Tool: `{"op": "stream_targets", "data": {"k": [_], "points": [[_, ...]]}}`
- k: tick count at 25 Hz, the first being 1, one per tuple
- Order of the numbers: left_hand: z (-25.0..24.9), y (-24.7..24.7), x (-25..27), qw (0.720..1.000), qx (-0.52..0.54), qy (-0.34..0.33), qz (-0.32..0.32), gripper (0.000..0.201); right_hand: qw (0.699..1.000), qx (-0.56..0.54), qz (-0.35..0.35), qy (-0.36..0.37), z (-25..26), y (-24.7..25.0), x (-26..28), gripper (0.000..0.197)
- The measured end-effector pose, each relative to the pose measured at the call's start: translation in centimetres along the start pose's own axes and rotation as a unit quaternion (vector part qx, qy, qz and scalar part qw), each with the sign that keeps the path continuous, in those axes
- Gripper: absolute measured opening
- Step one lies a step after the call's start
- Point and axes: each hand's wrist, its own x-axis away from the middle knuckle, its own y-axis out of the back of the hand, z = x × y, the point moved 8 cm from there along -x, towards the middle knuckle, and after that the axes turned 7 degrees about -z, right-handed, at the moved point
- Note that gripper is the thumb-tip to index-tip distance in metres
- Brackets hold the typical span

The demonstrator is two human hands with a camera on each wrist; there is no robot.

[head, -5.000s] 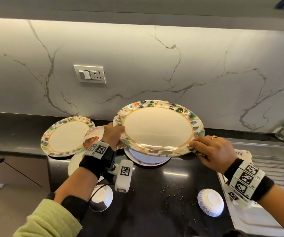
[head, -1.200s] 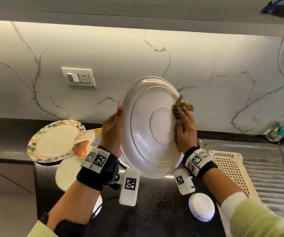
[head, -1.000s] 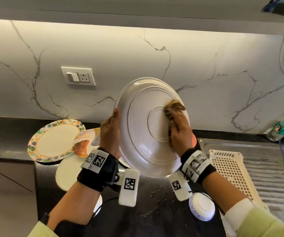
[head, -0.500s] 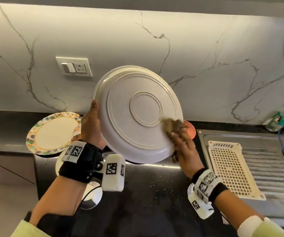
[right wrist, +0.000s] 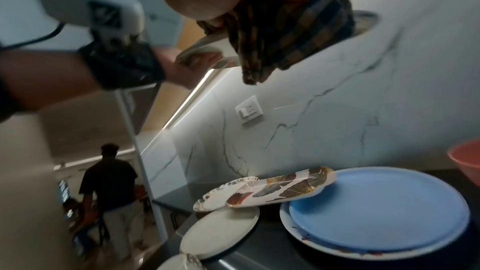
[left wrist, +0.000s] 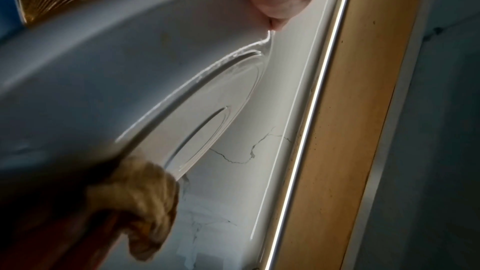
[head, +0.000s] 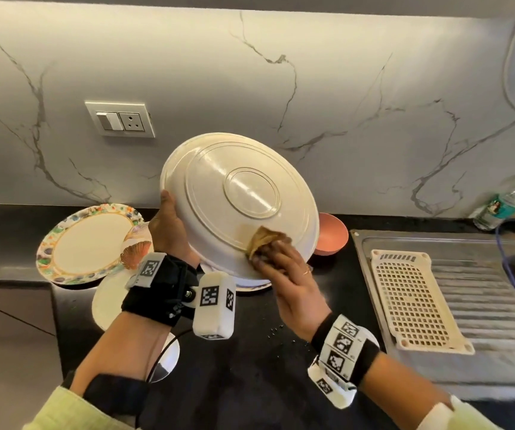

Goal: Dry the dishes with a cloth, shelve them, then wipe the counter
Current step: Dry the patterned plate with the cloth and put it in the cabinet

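Above counter | left hand grips plate | right hand pinches half-hidden cloth

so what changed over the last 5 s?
The plate got flipped: face-up then, its underside now faces the camera. The right hand moved the cloth from the base's centre down to the lower rim. The left hand kept its grip on the left edge.

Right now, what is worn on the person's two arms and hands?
Both forearms end in pale green sleeves. The left hand has a black wrist strap with a square black-and-white marker; a white camera block with the same markers hangs from it, and a thin black cable runs down. The right hand wears a ring, a black band with three markers, and a white block beneath.
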Motion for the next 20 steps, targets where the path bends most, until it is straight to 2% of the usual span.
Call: {"op": "stream_targets", "data": {"k": [2,4,6,7,10,12,14,15,17,19,20], "points": [[0.6,-0.5,-0.5,1.000,-0.006,0.009,0.017,0.050,0.991,0.076,0.039,0.102,1.7,-0.7,0.1,0.049],[1.1,-0.6,-0.8,0.999,-0.042,0.013,0.030,0.052,0.974,0.140,0.049,0.171,2.4,-0.6,0.2,0.044],[1.4,-0.5,-1.0,0.997,-0.067,0.013,0.039,0.054,0.966,0.174,0.045,0.185,1.4,0.1,0.1,0.043],[1.6,-0.5,-1.0,0.996,-0.071,0.025,0.045,0.053,0.969,0.177,0.034,0.169,0.1,0.8,-0.1,0.045],[1.8,-0.9,-1.9,0.994,-0.015,0.048,0.095,0.044,0.986,0.161,0.005,0.033,-6.4,4.5,-0.8,0.047],[2.1,-1.1,-2.5,0.990,0.001,0.060,0.130,0.046,0.982,0.183,0.033,-0.021,-9.3,6.0,-1.1,0.051],[2.4,-1.4,-2.6,0.987,-0.013,0.060,0.147,0.052,0.969,0.226,0.079,-0.052,-11.2,6.5,-1.6,0.055],[2.4,-1.5,-2.7,0.987,-0.022,0.057,0.146,0.052,0.959,0.248,0.101,-0.095,-12.4,6.9,-1.6,0.053],[1.2,-1.8,-2.1,0.988,-0.036,0.031,0.145,0.046,0.924,0.269,0.149,-0.228,-15.2,8.2,-1.0,0.032],[-0.2,-2.1,-1.5,0.986,-0.060,-0.023,0.156,0.038,0.904,0.236,0.128,-0.332,-16.5,10.6,0.1,0.008],[-1.0,-2.4,-0.9,0.982,-0.066,-0.056,0.169,0.038,0.903,0.211,0.105,-0.360,-16.5,11.6,0.4,0.021]]}}
